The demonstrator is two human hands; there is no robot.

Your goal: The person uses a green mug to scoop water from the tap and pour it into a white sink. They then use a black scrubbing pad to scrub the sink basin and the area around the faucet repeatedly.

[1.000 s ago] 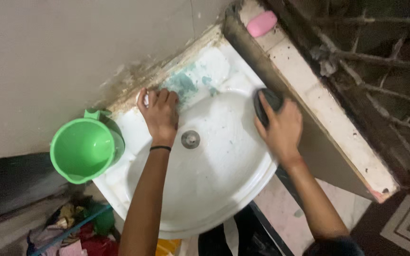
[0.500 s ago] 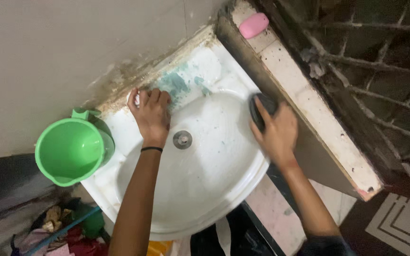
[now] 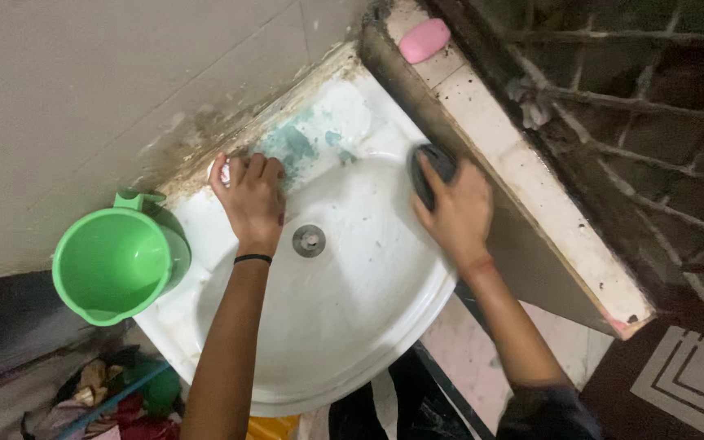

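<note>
- You have a white corner sink [image 3: 344, 342] set against the tiled wall, its bowl marked with green-blue smears near the back rim.
- A round metal drain [image 3: 309, 240] sits in the middle of the bowl.
- A green plastic jug [image 3: 116, 265] stands on the sink's left edge, mouth up.
- Your left hand [image 3: 250, 200] rests on the back rim; your right hand [image 3: 454, 213] presses a dark scrubber [image 3: 432, 167] on the right rim.
- A tiled ledge [image 3: 531, 195] runs beside the sink, with a pink soap bar [image 3: 424, 39] lying at its far end.
</note>
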